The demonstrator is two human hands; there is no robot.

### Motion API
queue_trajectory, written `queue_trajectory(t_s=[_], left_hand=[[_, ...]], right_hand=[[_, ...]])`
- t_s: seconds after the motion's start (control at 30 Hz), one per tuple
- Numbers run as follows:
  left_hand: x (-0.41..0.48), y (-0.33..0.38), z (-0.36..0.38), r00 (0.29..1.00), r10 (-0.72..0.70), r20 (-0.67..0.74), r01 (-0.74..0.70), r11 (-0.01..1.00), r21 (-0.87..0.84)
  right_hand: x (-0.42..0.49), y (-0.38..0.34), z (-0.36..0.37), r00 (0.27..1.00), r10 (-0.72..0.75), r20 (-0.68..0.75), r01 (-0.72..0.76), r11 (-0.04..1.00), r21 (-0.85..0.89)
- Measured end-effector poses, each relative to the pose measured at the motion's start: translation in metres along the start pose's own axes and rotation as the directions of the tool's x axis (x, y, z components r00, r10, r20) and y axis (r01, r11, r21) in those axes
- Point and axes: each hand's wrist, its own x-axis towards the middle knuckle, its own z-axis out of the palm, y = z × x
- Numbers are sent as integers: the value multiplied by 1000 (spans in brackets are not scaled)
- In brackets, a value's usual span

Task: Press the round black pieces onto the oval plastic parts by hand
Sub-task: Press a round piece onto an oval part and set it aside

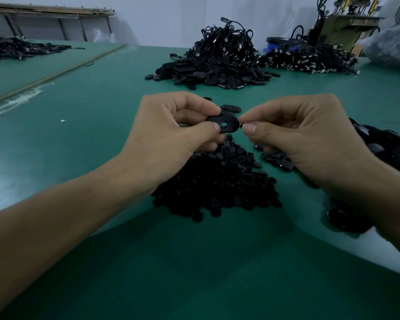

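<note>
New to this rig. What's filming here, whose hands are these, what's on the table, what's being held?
No machine here: a person works with bare hands, filmed by one wide-angle camera worn on the head, looking forward and down.

The left hand pinches an oval plastic part with a small slot in it. The right hand pinches something tiny at that part's end; it is too small to identify.

On the green table, a pile of small round black pieces lies under the hands. More oval parts lie to the right, and a big heap of black cables and parts sits farther back.
</note>
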Motion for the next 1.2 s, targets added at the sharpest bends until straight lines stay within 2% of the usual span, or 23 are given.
queue_trajectory(t_s=[0.37, 0.57, 0.87, 1.03, 1.2], left_hand=[[-2, 5, 4, 999, -48, -1, 48, 992, -115], [-5, 8, 8, 999, -32, 4, 32, 992, -121], [-6, 9, 10, 999, 36, 22, -37, 998, 50], [-7, 5, 9, 986, 158, 55, -166, 959, 230], [-5, 1, 9, 971, 225, 79, -238, 921, 307]], right_hand=[[2, -2, -1, 998, 65, -28, -62, 995, 72], [-2, -8, 2, 995, -60, -80, 51, 993, -109], [-3, -10, 6, 995, -91, -37, 82, 977, -195], [-3, -12, 5, 995, -93, -23, 84, 965, -248], [-4, -12, 11, 995, -85, -50, 67, 953, -296]])
